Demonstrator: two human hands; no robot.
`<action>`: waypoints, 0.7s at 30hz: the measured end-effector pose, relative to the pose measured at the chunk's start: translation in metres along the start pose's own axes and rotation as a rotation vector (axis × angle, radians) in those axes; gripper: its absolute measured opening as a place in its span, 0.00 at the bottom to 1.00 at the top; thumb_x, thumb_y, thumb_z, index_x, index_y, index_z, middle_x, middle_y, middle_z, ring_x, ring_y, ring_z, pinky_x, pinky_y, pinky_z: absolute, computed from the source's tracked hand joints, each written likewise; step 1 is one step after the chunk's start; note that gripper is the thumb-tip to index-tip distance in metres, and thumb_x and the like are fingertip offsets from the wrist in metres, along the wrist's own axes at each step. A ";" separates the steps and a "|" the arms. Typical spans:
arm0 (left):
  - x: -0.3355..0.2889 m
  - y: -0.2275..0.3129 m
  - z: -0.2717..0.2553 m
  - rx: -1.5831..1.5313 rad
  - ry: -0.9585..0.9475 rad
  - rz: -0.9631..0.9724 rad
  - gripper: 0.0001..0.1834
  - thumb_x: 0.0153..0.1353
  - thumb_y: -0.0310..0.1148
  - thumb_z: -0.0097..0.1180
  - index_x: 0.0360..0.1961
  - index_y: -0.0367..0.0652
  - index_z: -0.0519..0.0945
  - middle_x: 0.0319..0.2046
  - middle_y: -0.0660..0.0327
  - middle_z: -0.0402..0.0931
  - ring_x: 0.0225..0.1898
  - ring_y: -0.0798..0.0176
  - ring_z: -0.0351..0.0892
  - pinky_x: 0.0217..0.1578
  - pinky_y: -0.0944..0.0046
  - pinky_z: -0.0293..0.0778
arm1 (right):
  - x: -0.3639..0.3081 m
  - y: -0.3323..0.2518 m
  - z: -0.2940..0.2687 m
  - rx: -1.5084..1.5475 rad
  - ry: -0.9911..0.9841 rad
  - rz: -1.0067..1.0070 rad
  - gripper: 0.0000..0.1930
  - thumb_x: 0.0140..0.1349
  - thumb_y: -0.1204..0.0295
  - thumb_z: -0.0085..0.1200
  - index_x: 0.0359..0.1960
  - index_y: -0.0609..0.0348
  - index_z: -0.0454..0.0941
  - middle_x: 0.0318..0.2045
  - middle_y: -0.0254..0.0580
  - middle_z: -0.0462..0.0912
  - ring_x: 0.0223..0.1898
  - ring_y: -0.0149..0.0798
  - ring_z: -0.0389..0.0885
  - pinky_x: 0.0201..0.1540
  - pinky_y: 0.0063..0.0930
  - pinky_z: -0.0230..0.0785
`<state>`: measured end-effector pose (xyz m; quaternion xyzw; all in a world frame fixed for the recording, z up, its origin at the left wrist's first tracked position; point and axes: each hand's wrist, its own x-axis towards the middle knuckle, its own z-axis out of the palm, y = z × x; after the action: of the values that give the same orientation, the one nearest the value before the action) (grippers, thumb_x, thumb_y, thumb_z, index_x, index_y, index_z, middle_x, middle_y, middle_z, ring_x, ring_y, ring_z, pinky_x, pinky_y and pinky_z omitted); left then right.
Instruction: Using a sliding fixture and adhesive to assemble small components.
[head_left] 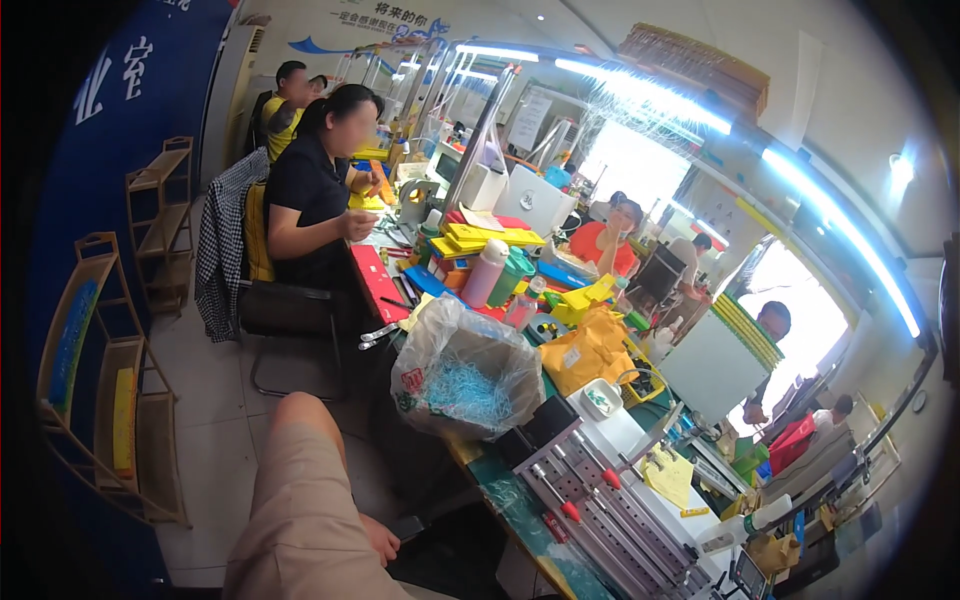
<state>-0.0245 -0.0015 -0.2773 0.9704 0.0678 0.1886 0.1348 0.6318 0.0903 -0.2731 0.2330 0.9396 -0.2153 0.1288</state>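
Observation:
Low in the head view, just right of my bent leg [310, 510] in beige shorts, a hand shows, taken by its place as my right hand [380, 541]. Its fingers look curled, and a small dark flat piece [408, 527] sits at their tips; what it is I cannot make out. The thigh covers the wrist and forearm. My left hand is out of the picture. Above and right of the hand, a bin lined with a clear plastic bag [468, 375] holds tangled light-blue strands, at the workbench's edge.
Along the green-topped workbench [515, 505] stand a metal fixture with red-tipped rods [600, 490], a brown paper bag [585, 350] and a pink bottle [485, 272]. A co-worker [310, 190] sits at the far left end, beside a black chair [288, 318]. Wooden racks [110, 380] line the left wall.

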 end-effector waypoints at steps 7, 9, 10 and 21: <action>0.000 -0.001 0.001 0.014 0.009 0.006 0.20 0.79 0.44 0.50 0.29 0.46 0.75 0.32 0.55 0.74 0.39 0.46 0.76 0.51 0.44 0.71 | -0.002 0.001 0.003 -0.038 -0.015 -0.021 0.14 0.72 0.59 0.56 0.40 0.56 0.88 0.43 0.47 0.87 0.54 0.55 0.80 0.66 0.64 0.64; 0.000 -0.001 0.000 0.019 0.001 0.007 0.20 0.79 0.44 0.50 0.29 0.46 0.75 0.32 0.55 0.74 0.39 0.46 0.76 0.51 0.44 0.71 | -0.002 0.001 0.006 -0.046 -0.016 -0.031 0.14 0.72 0.59 0.56 0.40 0.56 0.88 0.43 0.47 0.87 0.54 0.55 0.80 0.66 0.64 0.64; 0.001 -0.001 -0.001 0.021 -0.003 0.008 0.20 0.79 0.44 0.50 0.29 0.46 0.75 0.32 0.55 0.74 0.39 0.46 0.76 0.51 0.44 0.71 | -0.002 0.001 0.007 -0.049 -0.017 -0.035 0.14 0.72 0.59 0.56 0.40 0.56 0.88 0.43 0.47 0.87 0.54 0.55 0.80 0.66 0.64 0.64; 0.003 0.002 -0.010 0.000 -0.028 -0.010 0.17 0.74 0.44 0.52 0.30 0.46 0.75 0.33 0.54 0.74 0.41 0.46 0.76 0.54 0.43 0.71 | -0.012 -0.011 0.020 -0.080 -0.044 -0.063 0.14 0.71 0.59 0.55 0.40 0.56 0.87 0.43 0.46 0.87 0.55 0.55 0.80 0.66 0.64 0.63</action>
<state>-0.0252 -0.0003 -0.2662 0.9726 0.0707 0.1744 0.1366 0.6397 0.0675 -0.2828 0.1930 0.9512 -0.1867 0.1519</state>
